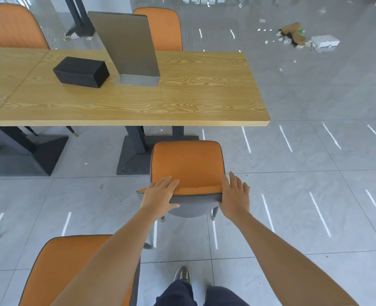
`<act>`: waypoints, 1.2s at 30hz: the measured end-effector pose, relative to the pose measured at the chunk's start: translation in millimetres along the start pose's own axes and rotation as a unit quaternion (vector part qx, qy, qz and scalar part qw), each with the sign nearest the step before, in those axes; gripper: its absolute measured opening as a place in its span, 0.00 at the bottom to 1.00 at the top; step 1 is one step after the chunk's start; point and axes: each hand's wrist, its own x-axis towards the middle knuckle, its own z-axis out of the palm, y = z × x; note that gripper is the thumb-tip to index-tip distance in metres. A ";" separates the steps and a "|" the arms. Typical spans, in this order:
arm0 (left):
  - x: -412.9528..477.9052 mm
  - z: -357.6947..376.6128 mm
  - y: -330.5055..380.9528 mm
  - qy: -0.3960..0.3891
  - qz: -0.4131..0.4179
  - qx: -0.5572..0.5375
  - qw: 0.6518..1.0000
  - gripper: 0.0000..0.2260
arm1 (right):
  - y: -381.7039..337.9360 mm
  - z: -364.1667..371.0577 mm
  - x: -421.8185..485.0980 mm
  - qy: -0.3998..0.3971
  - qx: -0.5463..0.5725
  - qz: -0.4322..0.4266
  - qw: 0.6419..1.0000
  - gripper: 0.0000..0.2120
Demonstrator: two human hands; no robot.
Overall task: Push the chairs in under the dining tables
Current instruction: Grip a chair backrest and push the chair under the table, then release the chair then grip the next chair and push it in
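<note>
An orange chair (187,160) with a grey back stands on the floor just in front of the wooden dining table (182,102), its seat outside the table's near edge. My left hand (160,195) holds the left top corner of the backrest, fingers over the orange front and thumb on the grey back. My right hand (235,195) presses flat against the backrest's right side with straight fingers; its thumb is hidden.
A second orange chair (76,268) stands close at my lower left, under my left forearm. Two more chairs (165,29) are at the table's far side. A black box (81,71) and a grey stand (127,45) sit on the table. Debris (304,38) lies far right.
</note>
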 end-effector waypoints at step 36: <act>-445.4 62.2 -133.0 0.057 -0.147 0.044 0.987 0.28 | -221.1 67.4 -386.6 -0.025 0.009 -0.150 0.988 0.35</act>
